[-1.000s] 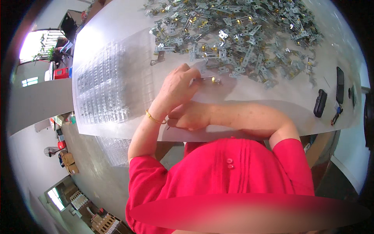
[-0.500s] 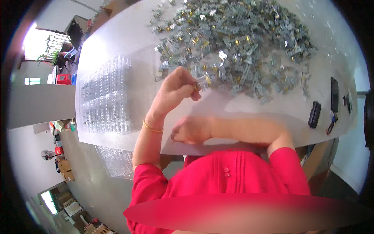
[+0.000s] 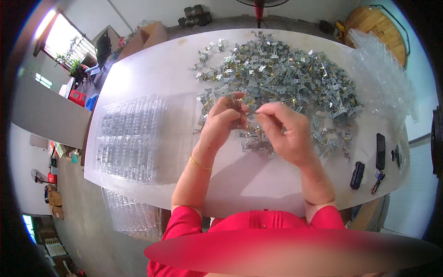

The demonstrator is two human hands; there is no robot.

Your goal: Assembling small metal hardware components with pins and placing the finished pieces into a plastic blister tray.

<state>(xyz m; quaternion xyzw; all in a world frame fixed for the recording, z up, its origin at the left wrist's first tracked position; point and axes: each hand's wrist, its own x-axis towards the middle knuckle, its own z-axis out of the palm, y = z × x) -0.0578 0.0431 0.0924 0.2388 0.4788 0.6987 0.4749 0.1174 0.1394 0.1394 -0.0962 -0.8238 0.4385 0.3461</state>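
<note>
My left hand is closed at the near edge of a heap of small grey metal parts, some with brass-coloured pieces. Its fingers are curled around a small metal part, which shows only partly between the fingertips. My right hand comes in from the right, thumb and forefinger pinched at the same spot. The pinched fingertips touch the end of a small metal piece, too small to make out clearly. Both hands hover over the heap's near edge, fingertips almost meeting.
Clear plastic blister trays lie on the left of the white table, with more trays below its edge. Clear plastic sheets lie at the far right. A black phone, a black case and keys rest nearer.
My right hand has risen from the table's near edge to meet my left hand at the heap. The view has tilted up, showing the table's far edge and a fan.
</note>
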